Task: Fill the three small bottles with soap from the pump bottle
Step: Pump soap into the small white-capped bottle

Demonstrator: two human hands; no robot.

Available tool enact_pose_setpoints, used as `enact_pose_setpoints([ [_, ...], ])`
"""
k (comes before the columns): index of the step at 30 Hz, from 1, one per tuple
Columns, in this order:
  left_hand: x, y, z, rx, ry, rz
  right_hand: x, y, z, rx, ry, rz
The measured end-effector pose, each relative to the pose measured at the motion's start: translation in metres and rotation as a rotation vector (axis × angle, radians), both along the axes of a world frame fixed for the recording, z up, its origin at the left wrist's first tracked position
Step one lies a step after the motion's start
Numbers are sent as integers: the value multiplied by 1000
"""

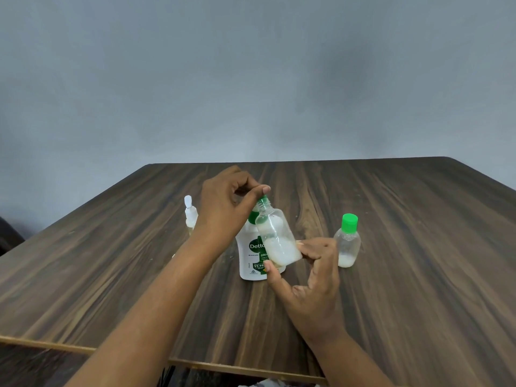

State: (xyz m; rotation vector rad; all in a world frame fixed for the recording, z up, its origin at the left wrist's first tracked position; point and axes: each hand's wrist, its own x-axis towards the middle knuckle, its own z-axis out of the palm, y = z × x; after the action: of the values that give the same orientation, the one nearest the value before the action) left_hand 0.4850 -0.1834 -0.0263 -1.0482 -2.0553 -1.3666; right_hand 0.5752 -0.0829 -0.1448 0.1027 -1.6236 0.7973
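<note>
A white plastic pump bottle stands on the woodgrain table. The left hand curls over its green pump head. The right hand pinches a clear uncapped small bottle, tilted against the pump bottle's front and holding milky soap. A clear green-capped bottle stands to its right, a white-capped bottle to its left.

The pump bottle label reads "Dett…", "ORI…" and what looks like "99.99".

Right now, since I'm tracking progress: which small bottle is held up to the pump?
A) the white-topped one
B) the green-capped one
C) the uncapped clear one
C: the right hand holds the uncapped clear bottle tilted at the pump bottle; the green-capped bottle stands apart.
</note>
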Motion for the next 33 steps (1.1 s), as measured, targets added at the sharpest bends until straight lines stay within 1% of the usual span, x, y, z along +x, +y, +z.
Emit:
enact_pose_setpoints([
  [7,-6,-1,11,-102,92,23,-1,1,0,-13,-26,-6],
  [12,-7,-1,2,-47,66,6,-1,0,0,2,-19,-7],
  [18,-4,-1,-2,-27,32,-12,2,0,1,11,-18,-21],
  [25,-7,-4,14,-123,62,-11,0,1,1,-6,-23,-11],
  [30,-9,-1,1,-50,-19,-44,0,1,1,6,-20,-20],
  [33,-7,-1,-2,-23,-28,-51,0,1,0,7,-17,-19],
])
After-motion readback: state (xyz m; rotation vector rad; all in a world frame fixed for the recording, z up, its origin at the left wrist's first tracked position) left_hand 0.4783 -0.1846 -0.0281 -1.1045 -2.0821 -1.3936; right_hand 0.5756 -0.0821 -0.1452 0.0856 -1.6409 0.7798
